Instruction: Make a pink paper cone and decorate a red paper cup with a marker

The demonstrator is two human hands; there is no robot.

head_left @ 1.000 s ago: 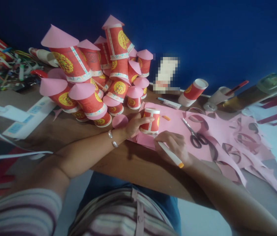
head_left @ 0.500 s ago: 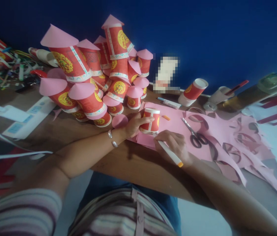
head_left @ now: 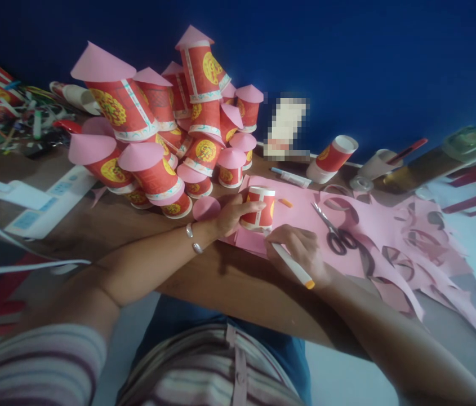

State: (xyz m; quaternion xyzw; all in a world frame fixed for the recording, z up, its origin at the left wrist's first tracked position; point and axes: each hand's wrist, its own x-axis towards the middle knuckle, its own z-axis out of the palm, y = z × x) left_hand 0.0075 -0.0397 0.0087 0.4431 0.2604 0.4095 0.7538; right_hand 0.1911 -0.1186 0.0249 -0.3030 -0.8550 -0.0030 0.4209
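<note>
Red cup (head_left: 267, 210) hides partly behind the left hand (head_left: 233, 215)

cup (head_left: 259, 210) left of marker (head_left: 293, 265) | cup stack (head_left: 162, 115) left of paper (head_left: 305, 220) | scissors (head_left: 334, 230) on paper

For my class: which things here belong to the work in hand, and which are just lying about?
Likely part of the work:
red cup, in the left hand
white marker, in the right hand
pink paper, scissors, orange cap
pink-topped cups

Probably just lying about:
power strip
white adapter
</note>
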